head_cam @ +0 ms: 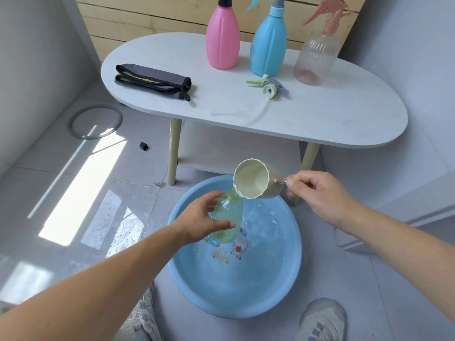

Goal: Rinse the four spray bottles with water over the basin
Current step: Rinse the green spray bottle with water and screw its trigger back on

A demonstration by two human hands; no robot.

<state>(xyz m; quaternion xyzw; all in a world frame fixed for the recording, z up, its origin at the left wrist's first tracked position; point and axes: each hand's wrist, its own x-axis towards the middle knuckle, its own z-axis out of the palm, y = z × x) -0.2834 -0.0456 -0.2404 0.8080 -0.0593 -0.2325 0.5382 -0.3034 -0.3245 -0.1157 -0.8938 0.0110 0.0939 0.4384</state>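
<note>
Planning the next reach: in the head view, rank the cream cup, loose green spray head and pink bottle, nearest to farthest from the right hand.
1. Cream cup: handle gripped in the right hand, over the basin's far rim.
2. Green spray head: lying on the table, middle.
3. Pink bottle: upright at its back, left.

furniture: white oval desk (320,114); pale wood legs (174,153); low shelf (234,146) under it | walls: grey wall (32,57) on the left; wood planks (147,18) behind the desk | floor: shiny grey tiles (27,193); bright sun patch (81,190) on the left
</note>
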